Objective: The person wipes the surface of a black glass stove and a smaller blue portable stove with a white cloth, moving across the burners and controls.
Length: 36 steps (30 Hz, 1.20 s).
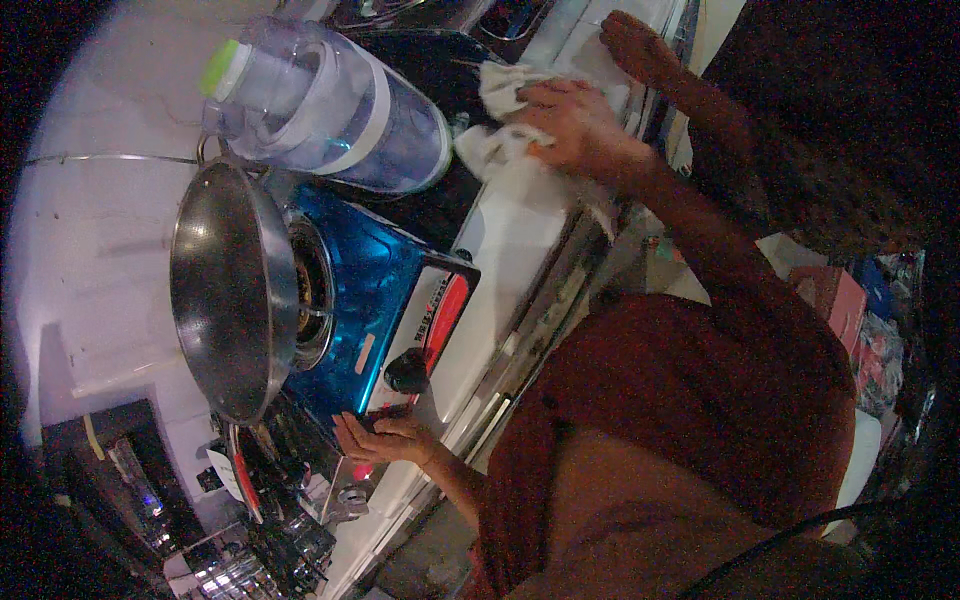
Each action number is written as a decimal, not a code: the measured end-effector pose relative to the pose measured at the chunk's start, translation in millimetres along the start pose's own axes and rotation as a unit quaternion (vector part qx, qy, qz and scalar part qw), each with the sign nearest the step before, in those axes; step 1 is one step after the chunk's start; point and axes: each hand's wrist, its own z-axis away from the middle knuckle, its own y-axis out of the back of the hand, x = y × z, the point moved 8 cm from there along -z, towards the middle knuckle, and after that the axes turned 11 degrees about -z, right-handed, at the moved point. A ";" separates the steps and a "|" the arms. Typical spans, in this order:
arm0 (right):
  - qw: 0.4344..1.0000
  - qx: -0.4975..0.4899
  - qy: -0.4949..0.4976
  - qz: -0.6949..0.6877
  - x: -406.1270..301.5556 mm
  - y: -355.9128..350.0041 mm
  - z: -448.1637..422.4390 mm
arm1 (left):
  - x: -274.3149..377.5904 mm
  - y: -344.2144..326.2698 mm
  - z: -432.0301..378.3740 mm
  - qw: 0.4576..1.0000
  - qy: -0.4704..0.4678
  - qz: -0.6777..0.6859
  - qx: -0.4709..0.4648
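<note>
My right hand [577, 124] is shut on a crumpled white cloth [499, 146], pressed on the pale countertop [517, 217] near its front edge; the hand is slightly blurred. My left hand [386, 442] is open and appears to hold nothing, its fingers close to the near lower corner of a blue portable gas stove [360, 262]. A black knob [406, 371] is on the stove's front panel. Tilted over the burner is a metal wok [225, 292]. A large clear plastic bottle [337, 112] with a green cap lies in view behind the cloth, beside the stove.
Another person's forearm and hand [645, 49] reach to the counter at the top right. A red-and-white utensil or package [244, 476], a roll of tape [351, 496] and glassware [232, 577] stand at the lower left. Dark glossy items lie behind the bottle. A pink box [832, 300] is at the right.
</note>
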 end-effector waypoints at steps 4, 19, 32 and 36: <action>0.981 -0.033 -0.187 0.049 62.3 17.2 17.7 | -0.6 -0.9 0.2 1.000 0.025 -0.003 -0.003; 0.970 0.179 0.001 0.166 25.2 24.9 -129.7 | 0.6 -3.9 -1.5 1.000 0.014 -0.004 -0.021; 0.970 0.055 -0.190 0.139 72.4 -16.3 -25.7 | -10.5 6.2 -0.8 0.999 0.023 0.012 -0.019; 0.976 0.059 -0.153 0.146 53.4 12.4 -12.2 | -4.0 0.5 -1.1 0.999 0.021 0.027 -0.026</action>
